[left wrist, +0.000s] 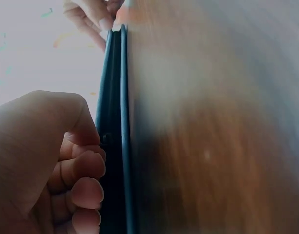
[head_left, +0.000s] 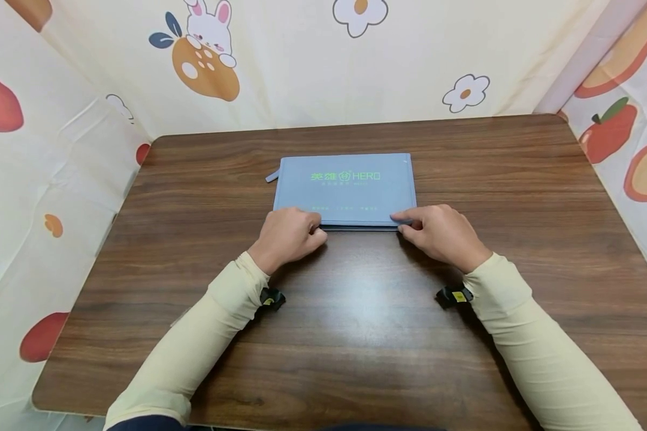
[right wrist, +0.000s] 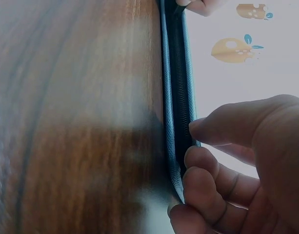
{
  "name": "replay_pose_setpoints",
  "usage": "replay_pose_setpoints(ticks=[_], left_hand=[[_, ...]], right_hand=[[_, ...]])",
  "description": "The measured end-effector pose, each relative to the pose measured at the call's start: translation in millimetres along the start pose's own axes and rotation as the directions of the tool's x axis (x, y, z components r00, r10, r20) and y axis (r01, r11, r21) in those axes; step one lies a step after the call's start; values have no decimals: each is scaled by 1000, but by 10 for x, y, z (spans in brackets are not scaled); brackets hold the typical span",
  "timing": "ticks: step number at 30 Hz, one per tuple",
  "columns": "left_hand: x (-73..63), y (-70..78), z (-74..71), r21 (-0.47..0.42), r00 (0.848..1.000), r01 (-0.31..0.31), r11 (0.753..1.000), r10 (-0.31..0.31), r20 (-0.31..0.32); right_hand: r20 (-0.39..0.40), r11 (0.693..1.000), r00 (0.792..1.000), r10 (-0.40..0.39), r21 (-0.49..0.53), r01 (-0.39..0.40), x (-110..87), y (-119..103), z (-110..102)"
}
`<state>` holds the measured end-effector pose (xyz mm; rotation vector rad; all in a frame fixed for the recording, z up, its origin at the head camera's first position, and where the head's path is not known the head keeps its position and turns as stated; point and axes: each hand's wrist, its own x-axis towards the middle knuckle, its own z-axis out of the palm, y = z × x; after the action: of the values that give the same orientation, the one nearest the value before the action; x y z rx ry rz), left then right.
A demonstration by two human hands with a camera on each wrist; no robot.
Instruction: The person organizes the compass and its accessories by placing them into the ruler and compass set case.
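Note:
A flat light-blue zip case with green HERO lettering lies on the wooden table. Its dark zip runs along the front side between two blue edges. My left hand is at the front left part of the case, fingers curled, thumb and forefinger pinching at the small zipper pull, mostly hidden by the fingers. At the front right corner, my right hand pinches the case's edge, forefinger on the top cover and thumb at the front side.
The brown wood-grain table extends around the case. A small fabric loop sticks out at the case's left side. Printed curtains with fruit and flowers hang behind the table and at both sides.

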<state>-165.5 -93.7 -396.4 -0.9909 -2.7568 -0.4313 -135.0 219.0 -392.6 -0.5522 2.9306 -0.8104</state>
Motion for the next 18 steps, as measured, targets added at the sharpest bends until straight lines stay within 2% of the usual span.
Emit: replay_pose_setpoints(ticks=[8,18], left_hand=[[-129,-175,-81,3,997,81,997,-81,-8],[-319,-393,-175,44,984,178,983,-177,-30]], right_hand=[[-2,1000,1000,4,5,-4,4,8,13],[-14,1000,1000,-2,5,2,8,19,23]])
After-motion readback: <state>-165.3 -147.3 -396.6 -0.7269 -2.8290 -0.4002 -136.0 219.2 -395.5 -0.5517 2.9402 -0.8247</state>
